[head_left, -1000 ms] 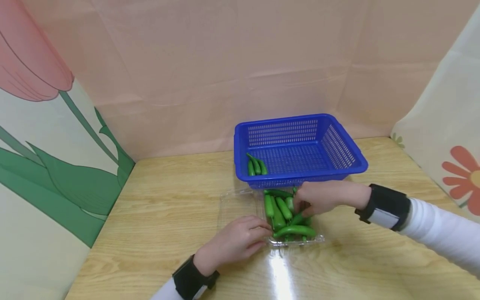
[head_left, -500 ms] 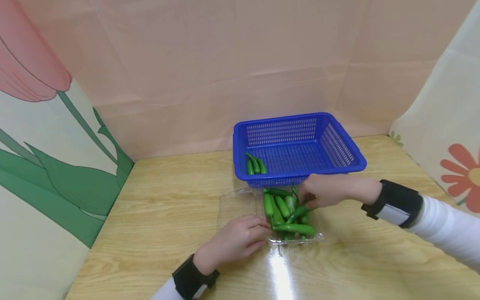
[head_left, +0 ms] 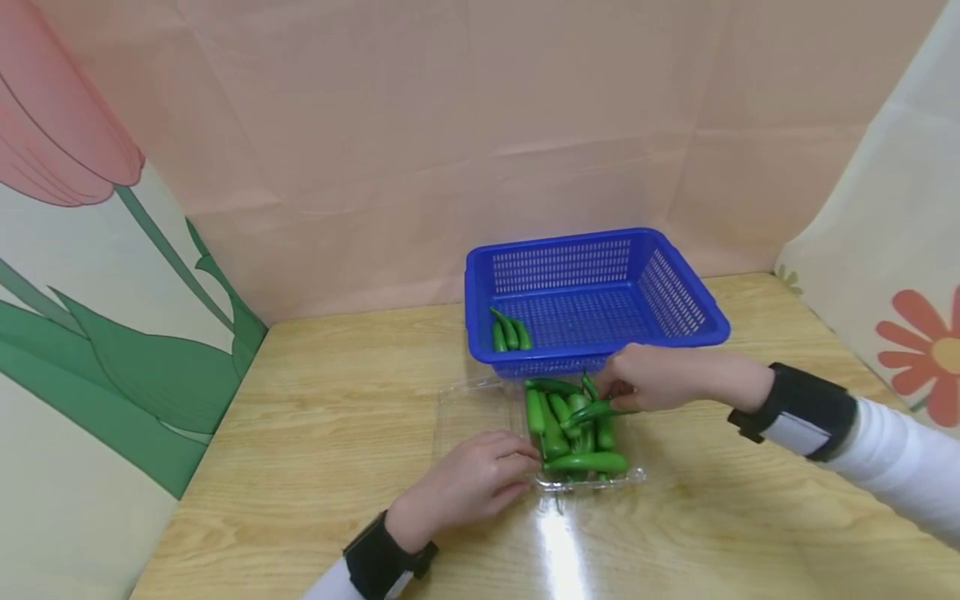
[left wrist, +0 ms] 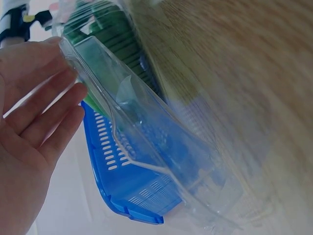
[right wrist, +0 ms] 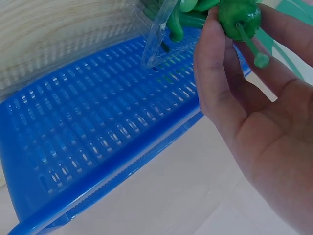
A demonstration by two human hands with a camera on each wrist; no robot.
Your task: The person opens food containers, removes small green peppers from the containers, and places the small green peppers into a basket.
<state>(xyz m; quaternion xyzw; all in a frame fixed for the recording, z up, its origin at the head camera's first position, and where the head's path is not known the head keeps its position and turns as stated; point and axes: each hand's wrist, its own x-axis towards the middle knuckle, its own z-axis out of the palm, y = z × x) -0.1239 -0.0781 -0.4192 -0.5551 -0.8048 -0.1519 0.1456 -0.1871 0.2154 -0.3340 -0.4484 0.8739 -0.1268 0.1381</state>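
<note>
A clear plastic clamshell tray [head_left: 592, 481] sits on the wooden table, filled with several green peppers [head_left: 558, 421]. My right hand [head_left: 645, 379] pinches one green pepper [head_left: 592, 412] by its stem end, lifted slightly above the pile; the right wrist view shows the pepper [right wrist: 239, 14] between thumb and fingers. My left hand [head_left: 480, 475] rests on the tray's near left edge, with its fingers [left wrist: 39, 117] lying against the clear tray wall [left wrist: 122, 127]. Behind the tray stands a blue basket [head_left: 678, 283] with three green peppers [head_left: 508, 332] at its left side.
The tray's clear lid [head_left: 472, 408] lies open to the left on the table. Pink backdrop and patterned cloth walls close in the table on three sides. Bare wood table [head_left: 337, 417] stretches left and right of the tray.
My right hand has lifted one pepper up out of the pile and drawn it slightly toward the basket. The left hand has stayed on the tray edge.
</note>
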